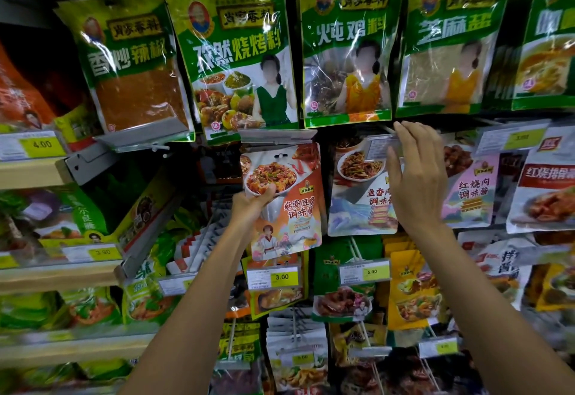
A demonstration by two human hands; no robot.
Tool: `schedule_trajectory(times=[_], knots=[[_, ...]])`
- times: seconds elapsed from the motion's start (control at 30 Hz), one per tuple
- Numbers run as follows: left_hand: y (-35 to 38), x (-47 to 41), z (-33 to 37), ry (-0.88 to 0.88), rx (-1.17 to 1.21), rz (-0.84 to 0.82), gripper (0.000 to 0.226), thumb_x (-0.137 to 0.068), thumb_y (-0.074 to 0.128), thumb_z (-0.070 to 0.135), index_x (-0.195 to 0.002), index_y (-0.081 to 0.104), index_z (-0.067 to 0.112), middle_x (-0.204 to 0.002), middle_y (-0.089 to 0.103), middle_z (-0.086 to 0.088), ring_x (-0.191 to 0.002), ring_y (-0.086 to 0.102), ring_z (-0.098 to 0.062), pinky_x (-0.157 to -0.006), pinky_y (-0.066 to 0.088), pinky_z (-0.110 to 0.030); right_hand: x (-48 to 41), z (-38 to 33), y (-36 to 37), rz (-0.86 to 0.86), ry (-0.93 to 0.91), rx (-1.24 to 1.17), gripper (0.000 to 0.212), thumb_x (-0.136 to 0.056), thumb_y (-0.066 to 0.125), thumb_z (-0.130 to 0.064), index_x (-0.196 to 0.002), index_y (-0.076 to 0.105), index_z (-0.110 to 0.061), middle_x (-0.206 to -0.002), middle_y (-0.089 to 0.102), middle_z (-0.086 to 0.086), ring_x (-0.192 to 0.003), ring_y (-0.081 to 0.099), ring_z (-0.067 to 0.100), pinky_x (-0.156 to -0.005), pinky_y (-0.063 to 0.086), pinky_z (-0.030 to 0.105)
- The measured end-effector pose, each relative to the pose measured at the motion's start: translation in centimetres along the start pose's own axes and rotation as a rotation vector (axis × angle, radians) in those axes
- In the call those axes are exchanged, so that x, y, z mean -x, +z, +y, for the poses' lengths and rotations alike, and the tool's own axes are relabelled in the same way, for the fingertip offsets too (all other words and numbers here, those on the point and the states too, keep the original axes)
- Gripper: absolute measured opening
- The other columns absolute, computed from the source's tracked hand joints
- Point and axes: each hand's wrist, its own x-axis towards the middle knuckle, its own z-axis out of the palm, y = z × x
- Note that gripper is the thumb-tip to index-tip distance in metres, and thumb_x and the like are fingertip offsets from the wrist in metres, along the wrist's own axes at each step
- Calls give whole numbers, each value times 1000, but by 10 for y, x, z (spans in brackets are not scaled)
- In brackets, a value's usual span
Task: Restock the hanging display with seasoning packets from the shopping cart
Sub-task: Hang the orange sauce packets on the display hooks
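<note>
My left hand point(252, 200) pinches a glossy orange sauce packet point(289, 208); my right hand point(418, 177), fingers straight, touches a clear plastic tag flap point(378, 147).

Orange seasoning packet point(295, 208) upright, held before hanging display point(277, 137).

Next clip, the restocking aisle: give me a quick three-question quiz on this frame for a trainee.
1. True or false: the right hand touches a clear tag holder on the hook beside the orange packet.
2. The orange packet is gripped by: A) the left hand; B) the right hand; C) no hand.
3. Fill in: the yellow price label directly below the orange packet reads ___.

Key: 1 true; 2 A; 3 3.00.
</note>
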Motion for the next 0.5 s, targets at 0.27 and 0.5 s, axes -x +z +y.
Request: schedule_trajectory(times=[0.27,0.5], knots=[[18,-12,-1,27,-8,230,28,-83,74,22,-63,55,16,-57,52,5,-51,46,-10,-32,35,-12,1,-3,-5,-38,12,4,37,-97,57,-10,-130,54,7,-129,59,22,-126,52,37,-109,41,43],[11,4,-2,165,-291,410,36,-79,77,29,-86,68,-5,-81,69,-19,-75,66,-27,-50,36,-23,8,-9,-27,-12,41,-17,38,-97,56,-9,-131,54,7,-131,57,21,-129,42,29,-110,38,42]])
